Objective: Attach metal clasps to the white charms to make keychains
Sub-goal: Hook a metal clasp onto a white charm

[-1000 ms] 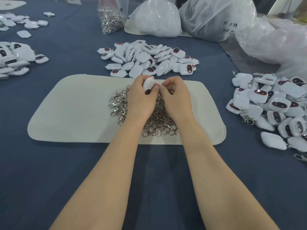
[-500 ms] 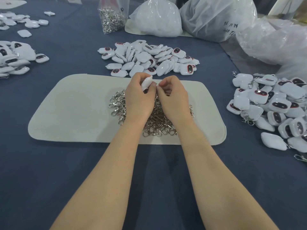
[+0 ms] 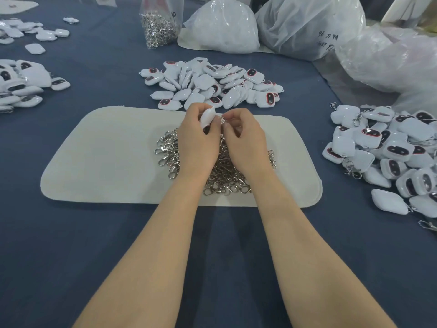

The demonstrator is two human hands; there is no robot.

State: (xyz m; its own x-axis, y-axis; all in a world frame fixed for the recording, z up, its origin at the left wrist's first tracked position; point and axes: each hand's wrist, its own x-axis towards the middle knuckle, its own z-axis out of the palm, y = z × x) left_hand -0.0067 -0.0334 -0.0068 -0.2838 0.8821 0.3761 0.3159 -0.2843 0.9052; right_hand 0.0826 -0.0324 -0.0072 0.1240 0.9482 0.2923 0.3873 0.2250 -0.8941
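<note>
Hands: my left hand (image 3: 198, 145) grips a charm (image 3: 207, 116), right hand (image 3: 247, 144) pinches a clasp (image 3: 222, 120), probably mid-hook.
Done: right pile (image 3: 387, 152) clasped.
Todo: centre pile (image 3: 212, 84).

Clasp heap (image 3: 220, 171) on mat (image 3: 113, 162), charm pile (image 3: 212, 84) behind.

We see soft, fairly bright light from overhead. Our arms (image 3: 170, 233) throw only a faint, diffuse shadow on the cloth (image 3: 71, 256). Bags (image 3: 307, 27) carry mild glare, clasps (image 3: 224, 178) glint. We find the centre sharp, the edges bowed and softer from the wide lens.
</note>
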